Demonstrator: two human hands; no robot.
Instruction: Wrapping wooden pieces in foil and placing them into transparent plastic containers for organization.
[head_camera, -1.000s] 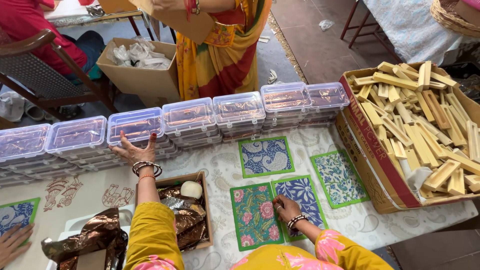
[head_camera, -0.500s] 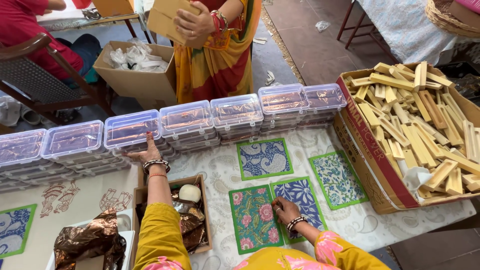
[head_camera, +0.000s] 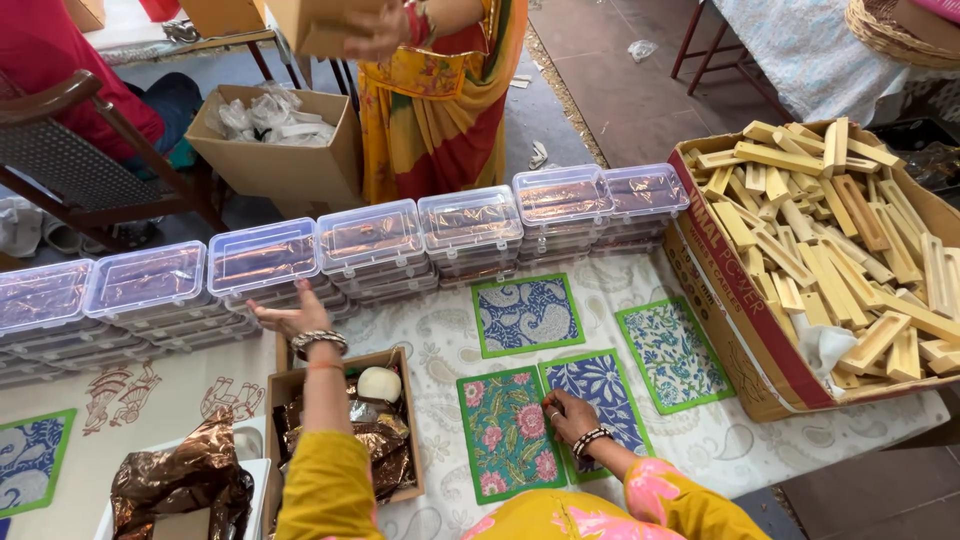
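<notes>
My left hand (head_camera: 292, 320) reaches forward with fingers spread, touching the front of a stack of clear plastic lidded boxes (head_camera: 262, 262) in a long row. My right hand (head_camera: 568, 413) rests on a blue floral printed cloth pouch with a green border (head_camera: 598, 395), beside a teal floral pouch (head_camera: 505, 432). Two more printed pouches (head_camera: 526, 314) (head_camera: 672, 352) lie further out on the white patterned tablecloth (head_camera: 430, 330). Under my left forearm sits a small cardboard box (head_camera: 300, 382) holding brown foil wrappers and a round white ball (head_camera: 379, 384).
A large cardboard box of light wooden pieces (head_camera: 835, 250) fills the right side. Another person in a yellow and orange garment (head_camera: 440, 90) stands beyond the table holding a cardboard box. An open carton of white wrappers (head_camera: 275, 140) and a wooden chair (head_camera: 80, 170) stand behind.
My left hand stays at the plastic boxes and has shifted slightly. My right hand has moved a little further onto the blue pouch. The standing person has lifted the cardboard box higher.
</notes>
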